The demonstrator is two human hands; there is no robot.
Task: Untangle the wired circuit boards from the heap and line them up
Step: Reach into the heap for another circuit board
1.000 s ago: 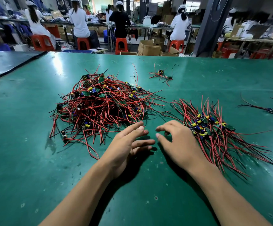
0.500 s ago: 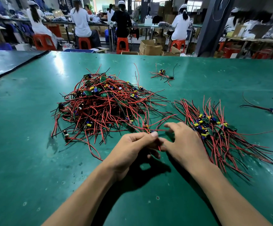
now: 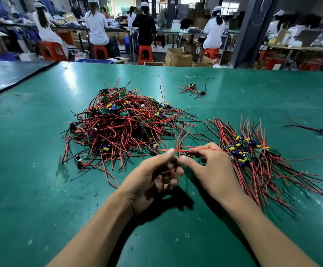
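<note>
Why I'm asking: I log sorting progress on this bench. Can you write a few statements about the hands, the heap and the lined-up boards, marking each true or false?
1. The right hand pinches a small wired circuit board while the left hand pinches a red wire. True.
2. The big tangled heap of red-and-black wired boards lies right of the hands. False: it lies ahead and left; the lined-up bundle of boards is on the right.
3. The smooth tabletop is red. False: it is green.
4. A small stray cluster of wired boards lies beyond the heap. True.
</note>
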